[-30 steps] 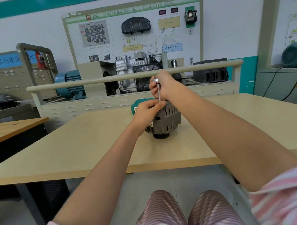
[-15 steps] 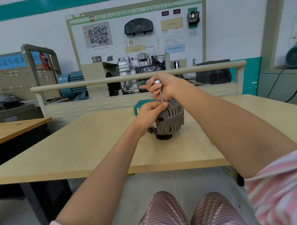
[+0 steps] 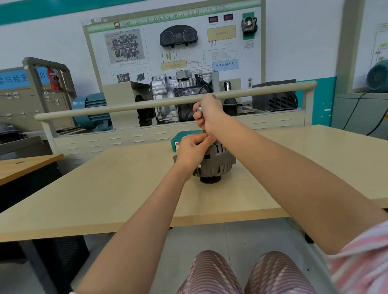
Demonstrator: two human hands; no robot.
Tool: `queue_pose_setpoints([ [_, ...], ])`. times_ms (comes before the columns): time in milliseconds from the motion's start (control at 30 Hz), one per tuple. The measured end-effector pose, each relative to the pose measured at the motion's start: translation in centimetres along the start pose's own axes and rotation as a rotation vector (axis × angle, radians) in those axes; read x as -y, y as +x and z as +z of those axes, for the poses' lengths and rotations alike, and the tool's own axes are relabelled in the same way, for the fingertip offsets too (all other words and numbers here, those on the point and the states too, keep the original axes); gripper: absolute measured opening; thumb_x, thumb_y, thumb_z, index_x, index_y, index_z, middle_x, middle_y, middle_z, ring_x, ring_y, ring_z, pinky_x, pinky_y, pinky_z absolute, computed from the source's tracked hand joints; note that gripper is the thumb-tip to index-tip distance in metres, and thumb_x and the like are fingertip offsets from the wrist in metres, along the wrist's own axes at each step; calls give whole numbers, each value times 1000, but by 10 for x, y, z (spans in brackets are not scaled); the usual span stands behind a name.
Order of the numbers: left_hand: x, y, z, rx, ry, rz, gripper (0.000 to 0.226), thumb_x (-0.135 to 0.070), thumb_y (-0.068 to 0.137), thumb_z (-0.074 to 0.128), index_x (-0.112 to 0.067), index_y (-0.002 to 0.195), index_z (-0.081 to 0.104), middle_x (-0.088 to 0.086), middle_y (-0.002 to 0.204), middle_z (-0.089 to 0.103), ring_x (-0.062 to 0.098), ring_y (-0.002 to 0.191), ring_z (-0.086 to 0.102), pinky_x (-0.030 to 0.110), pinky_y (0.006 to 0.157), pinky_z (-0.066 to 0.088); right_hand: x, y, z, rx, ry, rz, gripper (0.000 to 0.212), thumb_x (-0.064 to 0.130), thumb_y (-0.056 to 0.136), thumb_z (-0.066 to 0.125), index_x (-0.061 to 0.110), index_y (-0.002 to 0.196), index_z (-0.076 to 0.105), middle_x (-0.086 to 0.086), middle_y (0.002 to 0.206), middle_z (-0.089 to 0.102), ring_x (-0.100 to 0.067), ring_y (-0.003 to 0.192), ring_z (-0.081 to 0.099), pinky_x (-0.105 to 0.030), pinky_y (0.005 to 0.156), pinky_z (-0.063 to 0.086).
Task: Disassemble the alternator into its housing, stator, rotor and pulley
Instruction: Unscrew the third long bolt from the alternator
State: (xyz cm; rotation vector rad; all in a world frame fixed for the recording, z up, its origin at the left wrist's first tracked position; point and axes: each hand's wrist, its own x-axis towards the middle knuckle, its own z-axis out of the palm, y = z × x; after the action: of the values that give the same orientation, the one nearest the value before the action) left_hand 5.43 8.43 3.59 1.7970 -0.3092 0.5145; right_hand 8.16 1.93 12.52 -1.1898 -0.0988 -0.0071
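Since a second ago my right hand [image 3: 211, 115] sits a little higher above the alternator [image 3: 215, 162], fingers curled round a thin metal tool [image 3: 199, 108] held upright. My left hand [image 3: 192, 150] stays just below it, fingertips pinching at the tool's lower end on top of the alternator. That grey body stands on the worktop [image 3: 115, 193], pulley end down, under both hands. A green case [image 3: 177, 136] lies just beyond them.

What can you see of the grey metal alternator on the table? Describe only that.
The grey ribbed metal alternator stands upright on the pale wooden table, its dark pulley end down and its housing slotted with vents. The left hand grips its top edge; the right hand holds a slim metal tool above it.
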Motion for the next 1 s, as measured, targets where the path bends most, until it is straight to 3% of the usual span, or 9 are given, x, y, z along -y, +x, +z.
queue_pose_setpoints([
  [100, -1, 0, 1, -20, 20, -15, 22, -19, 95, 58, -27, 78, 71, 0, 78, 70, 16, 78, 60, 34, 71, 46, -4, -1, 4, -141, 52, -103, 15, 8, 93, 34, 8, 94, 49, -1, 59, 46, -9, 40, 34, -14, 29, 22],
  [200, 0, 0, 2, -54, 46, -43, 33, -10, 93, 58, -26, 64, 65, 1, 70, 66, 19, 76, 58, 35, 70, 45, -7, 1, 6, -276, 102, -187, 37, 5, 94, 34, 11, 130, 39, -3, 68, 54, -11, 43, 40, -17, 32, 32],
  [400, 3, 3, 2, -101, 92, -76, 49, 2, 89, 53, -24, 47, 52, -7, 51, 53, 11, 56, 45, 25, 54, 34, -8, -5, 13, -427, 195, -251, 25, 8, 99, 35, 1, 123, 38, -4, 77, 51, -24, 70, 57, -36, 70, 54],
  [533, 5, 4, 4, -117, 108, -85, 52, 3, 88, 52, -24, 44, 48, -16, 39, 48, 9, 52, 40, 23, 51, 29, -3, -16, 10, -295, 213, -172, 34, 15, 102, 24, 7, 134, 31, -26, 135, 42, -41, 113, 50, -52, 100, 39],
  [600, 6, 4, 5, -114, 113, -81, 56, 3, 88, 52, -22, 38, 49, -16, 39, 47, 9, 52, 40, 24, 51, 28, -1, -15, 11, -312, 260, -174, 20, 14, 102, 25, 12, 120, 33, -26, 127, 47, -32, 90, 53, -45, 85, 48],
  [667, 5, 3, 4, -107, 108, -71, 57, 2, 88, 52, -24, 37, 53, -16, 42, 50, 10, 55, 43, 25, 54, 31, -3, -9, 12, -400, 281, -195, 19, 10, 99, 34, 6, 118, 34, -14, 93, 54, -17, 64, 48, -26, 54, 40],
  [833, -1, 2, 1, -5, 90, -23, 24, -17, 94, 57, -26, 75, 69, 2, 84, 71, 22, 87, 64, 40, 78, 52, 0, -2, 7, -322, 180, -102, 31, 5, 96, 38, 5, 127, 39, -9, 86, 59, -19, 63, 58, -19, 40, 38],
  [900, -1, 1, 0, 23, 89, -16, 17, -25, 95, 57, -21, 89, 72, 6, 94, 72, 23, 94, 65, 40, 81, 52, 4, 2, 2, -244, 164, -17, 14, 5, 94, 35, 6, 97, 49, -4, 65, 47, -11, 42, 42, -17, 29, 25],
  [1000, -2, 0, 0, 47, 88, 1, 21, -30, 96, 56, -17, 96, 73, 4, 95, 71, 16, 89, 62, 35, 77, 48, 9, 5, -5, -96, 117, 90, 31, 10, 95, 28, 13, 66, 37, 1, 52, 33, -8, 26, 26, -12, 31, 16],
])
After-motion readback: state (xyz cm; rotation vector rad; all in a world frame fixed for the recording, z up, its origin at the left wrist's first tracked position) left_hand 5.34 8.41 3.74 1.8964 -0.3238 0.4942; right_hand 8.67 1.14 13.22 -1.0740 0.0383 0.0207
